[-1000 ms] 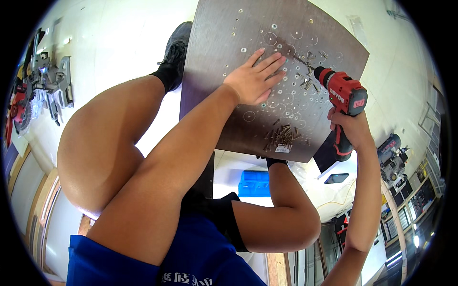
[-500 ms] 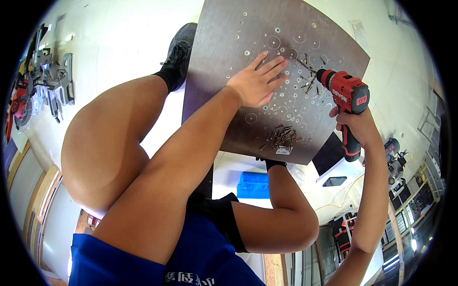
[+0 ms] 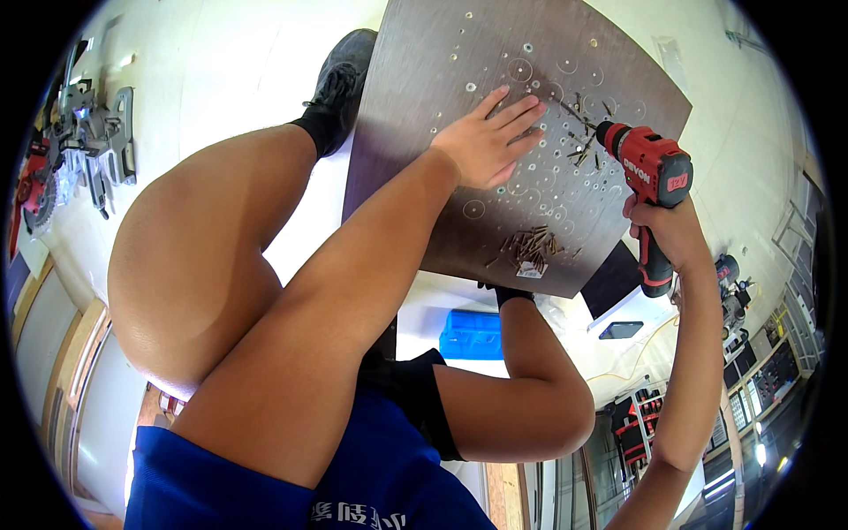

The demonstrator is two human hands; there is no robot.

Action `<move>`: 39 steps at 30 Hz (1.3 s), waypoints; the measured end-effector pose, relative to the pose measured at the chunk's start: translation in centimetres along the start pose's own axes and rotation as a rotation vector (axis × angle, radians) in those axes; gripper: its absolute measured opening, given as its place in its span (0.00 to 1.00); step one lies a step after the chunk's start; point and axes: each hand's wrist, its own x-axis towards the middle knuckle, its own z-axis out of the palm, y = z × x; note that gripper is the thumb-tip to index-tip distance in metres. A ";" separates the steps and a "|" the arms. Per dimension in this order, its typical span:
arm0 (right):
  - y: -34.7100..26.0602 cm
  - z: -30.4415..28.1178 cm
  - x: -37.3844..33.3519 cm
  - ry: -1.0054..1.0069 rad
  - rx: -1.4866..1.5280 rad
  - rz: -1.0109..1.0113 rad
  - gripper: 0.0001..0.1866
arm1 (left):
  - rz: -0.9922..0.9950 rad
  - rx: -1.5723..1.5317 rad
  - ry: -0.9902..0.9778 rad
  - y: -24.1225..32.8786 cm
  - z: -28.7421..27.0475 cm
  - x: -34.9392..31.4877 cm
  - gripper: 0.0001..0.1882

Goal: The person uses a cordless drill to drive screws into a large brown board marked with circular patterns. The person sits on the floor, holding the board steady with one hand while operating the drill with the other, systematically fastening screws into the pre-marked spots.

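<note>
My right hand (image 3: 667, 228) is wrapped round the handle of a red and black cordless drill (image 3: 649, 163). The drill's long bit points left and away, with its tip over a dark brown wooden board (image 3: 402, 159). My left hand (image 3: 491, 140) rests flat on the board, fingers spread, just left of the bit's tip. Under the drill's front lie several loose screws (image 3: 583, 150). A larger heap of screws (image 3: 533, 246) sits near the board's front edge, beside a small white label (image 3: 531, 270). Holes and pencilled circles mark the board's surface.
A blue plastic case (image 3: 471, 334) is on the floor below the board, between my legs. A phone (image 3: 621, 330) lies to its right. Power tools (image 3: 40, 190) stand on the floor at far left. My black shoe (image 3: 340, 88) is close to the board's left edge.
The whole view has shifted slightly, moving the board a little to the right and up in the picture. Both hands keep their grip and posture, with the drill still over the board.
</note>
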 end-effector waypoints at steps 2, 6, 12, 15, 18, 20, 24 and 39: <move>-0.1 -0.1 0.0 -0.017 -0.024 0.008 0.08 | 0.000 0.003 -0.002 0.0 0.0 0.0 0.33; 0.1 0.0 -0.1 -0.013 -0.078 0.012 0.08 | -0.004 -0.003 0.001 0.0 0.0 -0.1 0.33; 1.3 0.2 -0.4 0.008 -0.038 -0.001 0.14 | 0.003 0.008 -0.027 0.0 -0.2 0.0 0.33; 1.0 0.6 -0.8 0.027 0.087 -0.026 0.15 | 0.003 -0.001 -0.035 0.0 -0.2 0.0 0.34; 0.8 0.4 -1.0 -0.006 0.300 -0.043 0.22 | -0.006 0.002 -0.023 -0.2 -0.2 -0.1 0.34; 0.9 0.2 -0.3 -0.020 0.308 -0.057 0.25 | -0.001 -0.002 -0.014 0.0 -0.2 0.3 0.34; 0.4 1.4 1.3 -0.016 0.294 -0.094 0.24 | -0.009 0.002 -0.019 0.0 -0.3 0.0 0.34; 1.2 1.6 1.9 -0.013 0.234 -0.098 0.23 | -0.001 -0.015 -0.005 0.0 -0.1 0.1 0.33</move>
